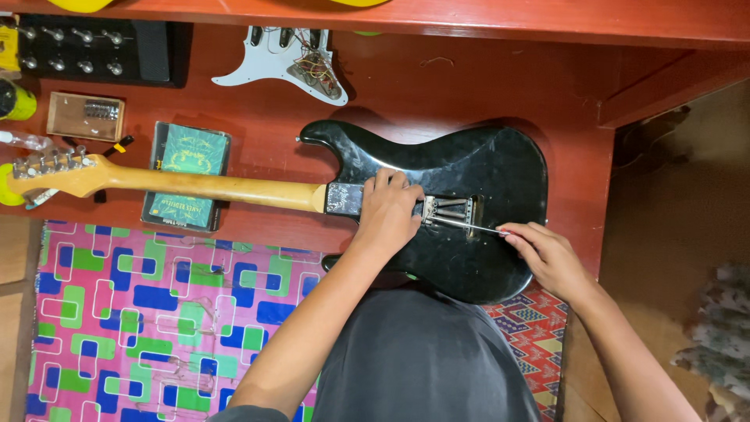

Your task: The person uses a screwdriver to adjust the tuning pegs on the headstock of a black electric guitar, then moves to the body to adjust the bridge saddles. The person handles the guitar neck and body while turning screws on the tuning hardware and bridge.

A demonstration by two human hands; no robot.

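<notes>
- A black electric guitar body [484, 168] lies back-up on the red table [437, 94], near its right end. Its pale wooden neck [211, 186] runs out to the person's left, so the long axis lies left to right.
- An open spring cavity [449, 209] sits in the middle of the back, with metal springs visible inside.
- The left hand [388, 215] rests on the body just left of the cavity, fingers curled down and pressing; it grasps nothing that can be seen.
- The right hand [547, 254] pinches the handle of a thin screwdriver [465, 226] by the lower right edge of the body. The shaft points left and slightly up, its tip at the cavity.
- The left hand is the nearer to the cavity; the right stands off by the tool's length.
- Further left, a dark green packet [186, 176] lies under the neck; a white pickguard [285, 62] with loose wiring lies behind the body.
- A patterned cloth [141, 312] lies below the table edge.
</notes>
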